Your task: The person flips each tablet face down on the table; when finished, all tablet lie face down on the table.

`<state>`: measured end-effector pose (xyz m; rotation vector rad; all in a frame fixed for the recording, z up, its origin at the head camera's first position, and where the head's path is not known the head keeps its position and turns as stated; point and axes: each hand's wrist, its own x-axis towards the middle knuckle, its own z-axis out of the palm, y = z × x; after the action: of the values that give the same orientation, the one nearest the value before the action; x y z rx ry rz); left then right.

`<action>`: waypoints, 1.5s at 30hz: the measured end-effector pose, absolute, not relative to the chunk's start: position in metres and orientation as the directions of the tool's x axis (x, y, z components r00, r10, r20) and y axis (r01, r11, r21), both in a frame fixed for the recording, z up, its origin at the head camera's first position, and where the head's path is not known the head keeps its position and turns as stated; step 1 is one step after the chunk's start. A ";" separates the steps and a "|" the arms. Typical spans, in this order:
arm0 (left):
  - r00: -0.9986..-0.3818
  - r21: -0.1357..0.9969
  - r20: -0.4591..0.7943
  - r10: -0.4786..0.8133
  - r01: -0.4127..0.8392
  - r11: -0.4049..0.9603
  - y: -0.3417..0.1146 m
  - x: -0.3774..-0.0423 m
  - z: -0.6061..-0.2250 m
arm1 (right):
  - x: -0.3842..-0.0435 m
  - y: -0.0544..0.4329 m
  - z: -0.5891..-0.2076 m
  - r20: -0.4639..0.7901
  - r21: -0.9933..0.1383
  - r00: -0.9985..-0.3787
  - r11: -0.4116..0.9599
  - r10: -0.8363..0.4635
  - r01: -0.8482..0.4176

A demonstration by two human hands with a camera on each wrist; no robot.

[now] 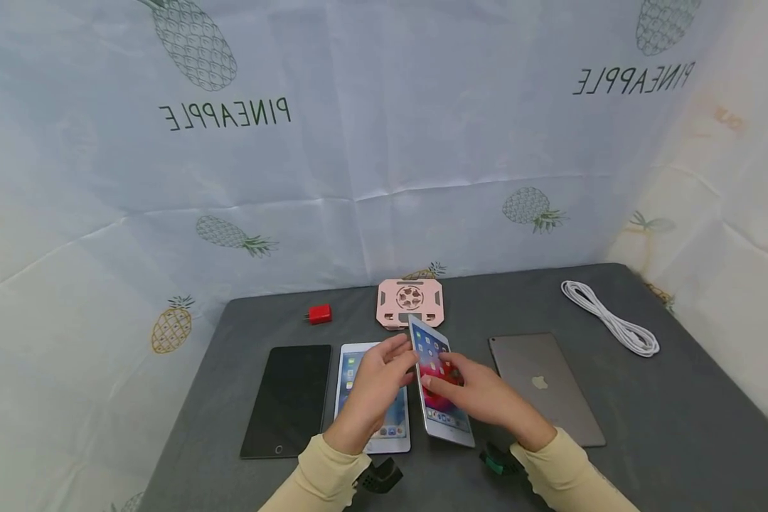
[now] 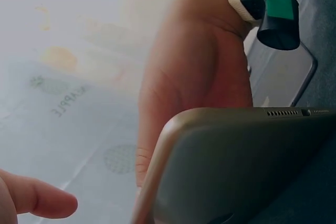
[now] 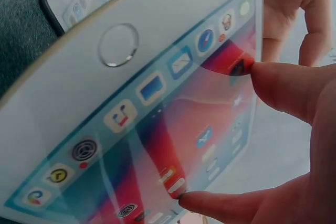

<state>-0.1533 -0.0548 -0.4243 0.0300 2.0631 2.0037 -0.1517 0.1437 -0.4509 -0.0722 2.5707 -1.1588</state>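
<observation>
A white-framed tablet with a lit red and blue screen is tilted on its side between the hands, the screen facing right. On its screen side, my right hand holds it, a thumb at the edge and another finger against the glass. The left hand is by the raised left edge, its fingers loosely extended. In the left wrist view, its thumb is apart from the tablet; the other fingers are hidden there. Beneath the left hand lies a second white tablet with a lit screen.
A dark tablet lies on the left of the grey table. A grey tablet lies back up on the right, near a coiled white cable. Toward the back are a red charger plug and a pink stand.
</observation>
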 end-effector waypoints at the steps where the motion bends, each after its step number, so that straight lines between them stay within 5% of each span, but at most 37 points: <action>1: -0.965 0.984 -0.176 0.195 -0.170 0.045 -0.055 -0.153 -0.424 | -0.151 0.144 -0.452 -0.266 -0.748 -0.947 0.659 -0.179 0.086; 30: -0.967 0.991 -0.134 0.218 -0.134 0.013 -0.056 -0.150 -0.417 | -0.148 0.140 -0.447 -0.223 -0.947 -0.909 0.298 -0.353 0.116; 45: -0.962 0.993 -0.120 0.243 -0.119 0.020 -0.055 -0.149 -0.416 | -0.150 0.139 -0.447 -0.208 -0.954 -0.912 0.279 -0.353 0.109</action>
<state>-0.1490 -0.0548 -0.4163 0.1288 2.0405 2.0306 -0.1496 0.1395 -0.4473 -0.2204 2.1750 -1.6691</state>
